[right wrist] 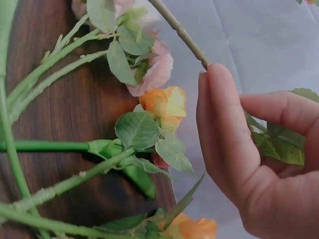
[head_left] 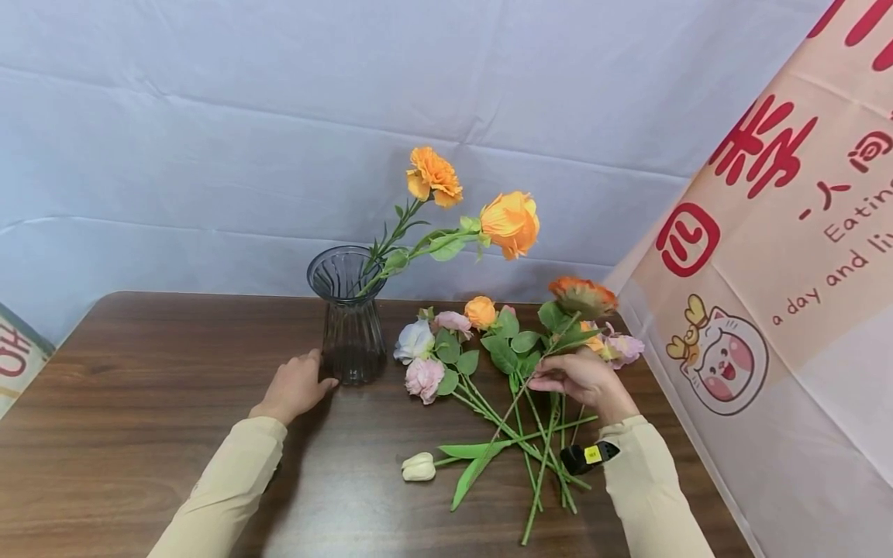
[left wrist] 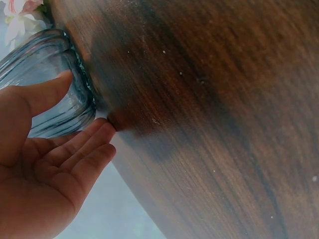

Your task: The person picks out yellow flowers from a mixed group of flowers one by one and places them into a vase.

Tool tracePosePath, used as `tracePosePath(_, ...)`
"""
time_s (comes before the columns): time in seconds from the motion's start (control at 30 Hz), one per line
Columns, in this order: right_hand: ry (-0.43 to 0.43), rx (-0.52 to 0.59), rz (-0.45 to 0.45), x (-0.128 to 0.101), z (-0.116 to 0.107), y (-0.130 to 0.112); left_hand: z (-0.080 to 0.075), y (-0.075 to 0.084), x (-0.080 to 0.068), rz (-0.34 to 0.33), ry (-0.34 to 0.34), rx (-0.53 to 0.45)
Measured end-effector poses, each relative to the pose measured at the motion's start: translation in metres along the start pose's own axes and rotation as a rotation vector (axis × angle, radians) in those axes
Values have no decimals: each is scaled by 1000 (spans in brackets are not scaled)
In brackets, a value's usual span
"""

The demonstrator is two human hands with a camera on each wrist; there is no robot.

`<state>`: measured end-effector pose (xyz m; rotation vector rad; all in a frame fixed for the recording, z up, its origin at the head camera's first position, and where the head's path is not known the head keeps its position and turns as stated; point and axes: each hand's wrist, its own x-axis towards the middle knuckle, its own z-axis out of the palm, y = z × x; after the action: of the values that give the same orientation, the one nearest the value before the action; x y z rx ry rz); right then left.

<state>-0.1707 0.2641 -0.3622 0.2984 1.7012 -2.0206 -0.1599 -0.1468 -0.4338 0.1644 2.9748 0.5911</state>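
My left hand (head_left: 294, 387) lies beside the ribbed grey glass vase (head_left: 354, 341), thumb near the front of its base and the other fingers at its left side. In the left wrist view, the fingers (left wrist: 92, 144) look relaxed and nearly straight close by the glass base (left wrist: 75, 84). Two orange flowers (head_left: 509, 223) lean rightward out of the vase. Over the loose stems, my right hand (head_left: 582, 381) pinches the thin brownish stem (right wrist: 182, 34) of a rust-orange flower (head_left: 582, 296). That bloom is tilted up above the hand, with green leaves (right wrist: 281, 142) behind the fingers.
Artificial flowers lie crossed on the wooden table (head_left: 174, 387): pink roses (head_left: 424, 380), a pale blue rose (head_left: 415, 341), a small orange rose (head_left: 480, 311) and a white tulip (head_left: 418, 467). Behind hangs a pale cloth (head_left: 244, 155); a printed banner (head_left: 767, 232) borders the right side.
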Motion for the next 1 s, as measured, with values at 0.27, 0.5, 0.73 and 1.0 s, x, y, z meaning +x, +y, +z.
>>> tracePosePath(0.27, -8, 116, 11, 0, 2, 1, 0, -1, 2, 3, -2, 2)
tracePosePath(0.5, -35, 191, 7, 2, 4, 5, 1, -1, 2, 0, -1, 0)
tracePosePath(0.73, -63, 277, -12, 3, 3, 8, 2, -1, 2, -3, 3, 1)
tracePosePath(1.0, -76, 344, -3, 2, 0, 6, 2, 0, 1, -3, 4, -2)
